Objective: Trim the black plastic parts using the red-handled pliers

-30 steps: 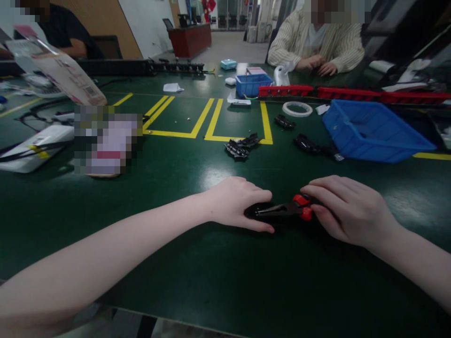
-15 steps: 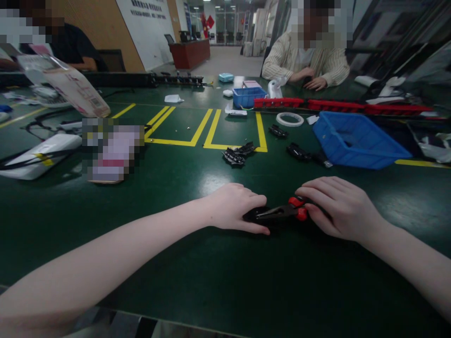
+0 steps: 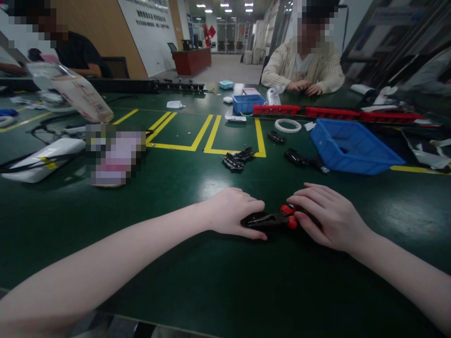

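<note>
My left hand [image 3: 235, 212] rests at the tabletop with its thumb and fingers around a small black part [image 3: 248, 218], mostly covered by the hand. My right hand [image 3: 329, 216] grips the handles of needle-nose pliers [image 3: 273, 219] with red-and-black grips. The plier jaws point left, between the left thumb and fingers, and lie over the black part. Whether the jaws pinch it, I cannot tell. Beyond my hands, several similar black plastic pieces [image 3: 233, 162] lie on the green table [image 3: 211, 281].
A blue bin [image 3: 355, 148] stands at the right, with a roll of white tape [image 3: 288, 125] beside it. Long red strips [image 3: 331, 112] lie farther back. At the left are a plastic bottle [image 3: 82, 98] and a white packet [image 3: 44, 159]. A person in a striped shirt [image 3: 303, 68] sits opposite.
The pliers and my right hand have moved left and slightly down, bringing the jaws farther in toward my left hand. My left hand keeps its hold. The view has tilted up slightly.
</note>
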Demonstrator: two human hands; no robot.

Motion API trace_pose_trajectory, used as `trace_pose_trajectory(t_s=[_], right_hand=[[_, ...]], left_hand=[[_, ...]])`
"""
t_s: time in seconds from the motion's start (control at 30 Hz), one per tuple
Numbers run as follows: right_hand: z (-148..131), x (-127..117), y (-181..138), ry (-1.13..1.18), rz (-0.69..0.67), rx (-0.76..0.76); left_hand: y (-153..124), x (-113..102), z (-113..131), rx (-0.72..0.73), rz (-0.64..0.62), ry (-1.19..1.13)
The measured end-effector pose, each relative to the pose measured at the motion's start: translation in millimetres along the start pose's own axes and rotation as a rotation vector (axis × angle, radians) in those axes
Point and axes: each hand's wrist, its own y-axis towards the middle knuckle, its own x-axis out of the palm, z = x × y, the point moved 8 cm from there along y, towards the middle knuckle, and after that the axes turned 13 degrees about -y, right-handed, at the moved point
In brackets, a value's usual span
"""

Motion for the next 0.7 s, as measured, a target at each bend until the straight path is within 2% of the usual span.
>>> trace_pose_trajectory(t_s=[0.37,0.7], right_hand=[[7.9,-7.3,-4.9,-0.018,0.093,0.018],[8.8,-9.9,-4.3,-0.028,0.098,0.029]], left_hand=[[0.8,-1.4,0.3,-0.031,-0.023,-0.037],[0.5,-3.0,-1.2,-0.036,-0.021,-0.071]])
